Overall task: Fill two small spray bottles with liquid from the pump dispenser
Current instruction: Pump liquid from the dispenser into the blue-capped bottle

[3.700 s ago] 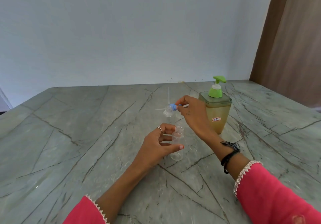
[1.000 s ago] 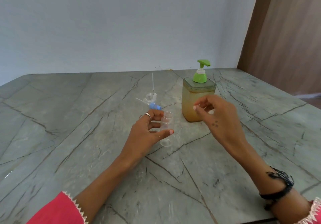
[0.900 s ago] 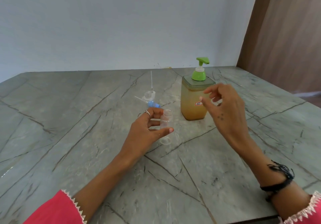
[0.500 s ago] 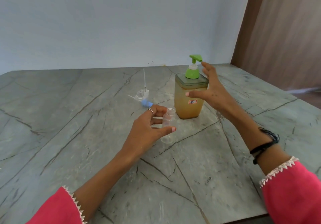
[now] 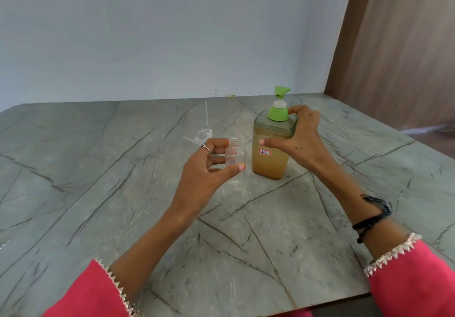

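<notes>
The grey marble table [image 5: 103, 193] lies bare across its whole left half and along the near edge between the two forearms. The middle is crowded: the left hand [image 5: 204, 171] holds an uncapped clear spray bottle [image 5: 234, 155] just beside the pump dispenser [image 5: 272, 144], leaving only a narrow gap. The right hand [image 5: 299, 139] blocks the dispenser's right side. Behind the left hand stand a second clear bottle [image 5: 201, 135] and its upright dip tube [image 5: 206, 114].

Pump dispenser [image 5: 270, 154]: amber-brown liquid, green pump head [image 5: 279, 107], white label edged red. Small bottle [image 5: 235, 154]: clear, colourless. Table [image 5: 98, 181]: grey-green marble, dark veins. Sleeves [image 5: 413, 284]: pink, white zigzag trim. Wristband [image 5: 371, 218]: black. Wall [image 5: 147, 33]: pale blue-white. Side panel [image 5: 406, 46]: brown wood grain.
</notes>
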